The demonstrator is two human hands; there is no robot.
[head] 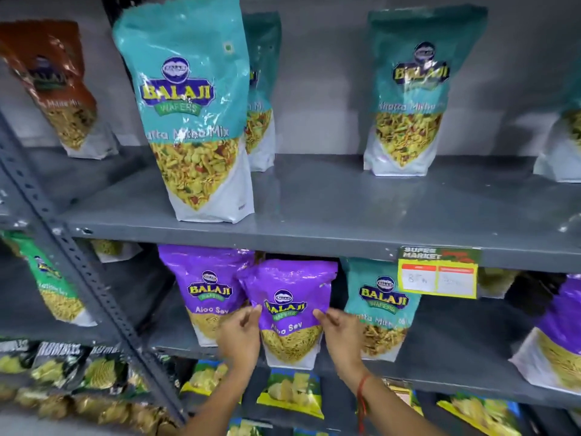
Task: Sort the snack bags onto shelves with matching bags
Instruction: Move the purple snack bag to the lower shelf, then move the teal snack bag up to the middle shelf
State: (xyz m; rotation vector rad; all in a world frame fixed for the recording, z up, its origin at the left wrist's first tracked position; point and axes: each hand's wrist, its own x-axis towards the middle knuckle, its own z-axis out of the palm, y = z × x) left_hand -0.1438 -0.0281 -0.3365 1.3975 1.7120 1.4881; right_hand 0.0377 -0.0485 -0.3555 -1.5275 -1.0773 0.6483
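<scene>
Our left hand (pixel 240 336) and right hand (pixel 341 335) grip an upright purple Aloo Sev bag (pixel 290 313); a matching bag (pixel 209 291) overlaps at ten o'clock, a teal bag (pixel 379 306) stands at three.

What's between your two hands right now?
In the head view, a purple Aloo Sev bag stands upright between the left hand and right hand, both touching its sides.

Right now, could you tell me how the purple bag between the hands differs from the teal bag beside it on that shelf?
The purple bag reads Aloo Sev; the teal bag reads Mitha Mix. The purple bag shows plain yellow strands, the teal bag a mixed snack. The left hand and right hand flank the purple bag; the teal bag stands alone. Both are upright Balaji Wafers pouches.
</scene>
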